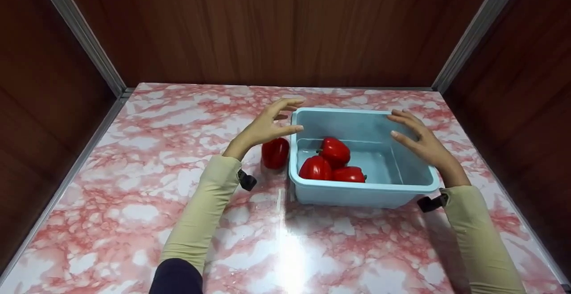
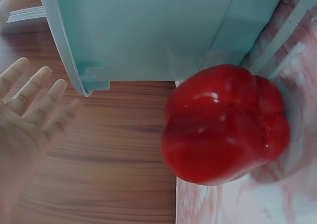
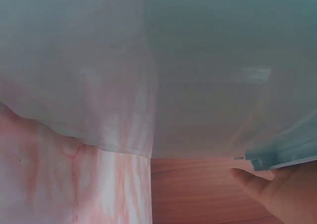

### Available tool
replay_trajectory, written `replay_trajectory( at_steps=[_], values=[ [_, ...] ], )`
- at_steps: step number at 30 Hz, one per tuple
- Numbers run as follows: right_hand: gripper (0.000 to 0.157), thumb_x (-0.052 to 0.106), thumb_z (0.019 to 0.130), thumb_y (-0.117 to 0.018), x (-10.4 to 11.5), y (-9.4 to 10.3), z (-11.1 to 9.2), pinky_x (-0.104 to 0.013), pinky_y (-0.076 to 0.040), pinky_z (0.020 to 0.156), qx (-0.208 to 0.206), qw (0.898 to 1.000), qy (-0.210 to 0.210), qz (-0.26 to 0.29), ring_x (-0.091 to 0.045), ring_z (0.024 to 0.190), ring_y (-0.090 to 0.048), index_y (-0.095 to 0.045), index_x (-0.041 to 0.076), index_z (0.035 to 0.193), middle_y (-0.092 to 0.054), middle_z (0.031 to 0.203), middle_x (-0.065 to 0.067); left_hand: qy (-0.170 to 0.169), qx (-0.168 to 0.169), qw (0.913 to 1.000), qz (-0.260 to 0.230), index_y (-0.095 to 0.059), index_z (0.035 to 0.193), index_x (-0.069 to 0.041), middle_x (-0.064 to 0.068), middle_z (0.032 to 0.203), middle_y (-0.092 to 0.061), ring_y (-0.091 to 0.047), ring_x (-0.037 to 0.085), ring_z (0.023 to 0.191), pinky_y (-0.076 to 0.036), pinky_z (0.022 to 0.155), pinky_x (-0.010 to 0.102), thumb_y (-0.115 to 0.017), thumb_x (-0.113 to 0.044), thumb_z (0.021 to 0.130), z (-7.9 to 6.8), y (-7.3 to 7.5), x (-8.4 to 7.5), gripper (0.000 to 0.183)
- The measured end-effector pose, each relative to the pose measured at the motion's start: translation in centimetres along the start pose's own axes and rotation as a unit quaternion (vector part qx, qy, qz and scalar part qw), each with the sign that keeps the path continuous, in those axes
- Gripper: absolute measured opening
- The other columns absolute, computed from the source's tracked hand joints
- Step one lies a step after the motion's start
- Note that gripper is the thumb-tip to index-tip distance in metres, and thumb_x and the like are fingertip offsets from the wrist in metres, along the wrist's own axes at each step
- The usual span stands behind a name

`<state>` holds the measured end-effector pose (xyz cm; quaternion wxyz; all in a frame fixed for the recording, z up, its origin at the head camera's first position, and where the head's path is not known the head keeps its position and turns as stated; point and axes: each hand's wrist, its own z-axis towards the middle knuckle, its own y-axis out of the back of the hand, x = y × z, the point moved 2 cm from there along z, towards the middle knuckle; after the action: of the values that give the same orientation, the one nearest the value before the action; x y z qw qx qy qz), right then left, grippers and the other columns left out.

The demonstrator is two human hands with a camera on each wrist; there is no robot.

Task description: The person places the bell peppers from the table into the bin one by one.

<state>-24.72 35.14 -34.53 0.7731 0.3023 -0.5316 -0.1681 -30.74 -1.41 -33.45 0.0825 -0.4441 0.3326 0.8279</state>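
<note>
A light blue plastic bin holds red bell peppers at its left end: one toward the back, one at front left and another beside it. One more red bell pepper lies on the table against the bin's left side, large in the left wrist view. Over that pepper, at the bin's left rim, my left hand hovers with fingers spread and nothing in it. My right hand, thumb and fingers apart, is at the right rim; in the right wrist view its thumb side shows beside the rim.
The bin stands right of centre on a red-and-white marbled table. Dark wood-grain panels rise at the back and both sides, joined by grey metal corner posts. Small black wrist cameras sit at both cuffs.
</note>
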Motion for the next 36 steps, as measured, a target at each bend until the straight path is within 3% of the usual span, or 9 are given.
replay_trajectory(
  at_steps=[10, 17, 21, 31, 36],
  values=[
    [0.048, 0.015, 0.092, -0.057, -0.2, 0.0, 0.0, -0.065, -0.006, 0.106, 0.002, 1.0, -0.007, 0.0, -0.036, 0.14, -0.008, -0.044, 0.004, 0.137, -0.024, 0.149, -0.019, 0.005, -0.003, 1.0, -0.001, -0.045, 0.135, -0.009, 0.009, 0.136, -0.047, -0.044, 0.033, 0.124, -0.036, 0.104, 0.048, -0.071, -0.025, 0.081, -0.5, 0.2, 0.6, 0.062],
    [0.048, 0.017, 0.092, -0.058, -3.4, 0.1, 0.5, -0.063, -0.005, 0.108, -0.004, 1.0, 0.001, -0.008, -0.024, 0.143, -0.006, -0.045, 0.016, 0.138, -0.025, 0.151, -0.01, 0.002, -0.003, 1.0, -0.006, -0.043, 0.136, -0.008, 0.017, 0.135, -0.046, -0.044, 0.034, 0.123, -0.036, 0.103, 0.051, -0.072, -0.02, 0.081, -1.0, 0.2, 0.9, 0.063],
    [0.047, 0.02, 0.092, -0.058, -3.8, 0.1, 0.5, -0.063, -0.006, 0.108, -0.006, 1.0, 0.006, -0.01, -0.019, 0.143, -0.007, -0.046, 0.02, 0.137, -0.026, 0.151, -0.007, -0.002, -0.008, 0.9999, -0.015, -0.043, 0.135, -0.006, 0.021, 0.132, -0.047, -0.044, 0.037, 0.122, -0.035, 0.102, 0.053, -0.072, -0.018, 0.08, -1.1, 0.1, 1.1, 0.063],
    [0.047, 0.019, 0.092, -0.058, -3.6, 0.1, 0.5, -0.062, -0.005, 0.109, -0.009, 1.0, 0.0, -0.006, -0.02, 0.143, -0.007, -0.046, 0.019, 0.137, -0.027, 0.15, -0.008, 0.002, -0.015, 0.9998, -0.015, -0.045, 0.134, -0.006, 0.021, 0.129, -0.049, -0.045, 0.038, 0.12, -0.037, 0.1, 0.054, -0.072, -0.016, 0.08, -1.2, -0.1, 1.6, 0.061],
    [0.048, 0.018, 0.091, -0.059, -1.6, 0.0, 0.2, -0.064, -0.003, 0.108, -0.006, 1.0, -0.012, 0.002, -0.029, 0.142, -0.005, -0.046, 0.01, 0.137, -0.025, 0.15, -0.014, 0.005, -0.014, 0.9997, -0.017, -0.044, 0.135, -0.01, 0.017, 0.131, -0.05, -0.045, 0.035, 0.122, -0.036, 0.101, 0.052, -0.072, -0.017, 0.08, -1.0, -0.3, 3.4, 0.062]
  ],
)
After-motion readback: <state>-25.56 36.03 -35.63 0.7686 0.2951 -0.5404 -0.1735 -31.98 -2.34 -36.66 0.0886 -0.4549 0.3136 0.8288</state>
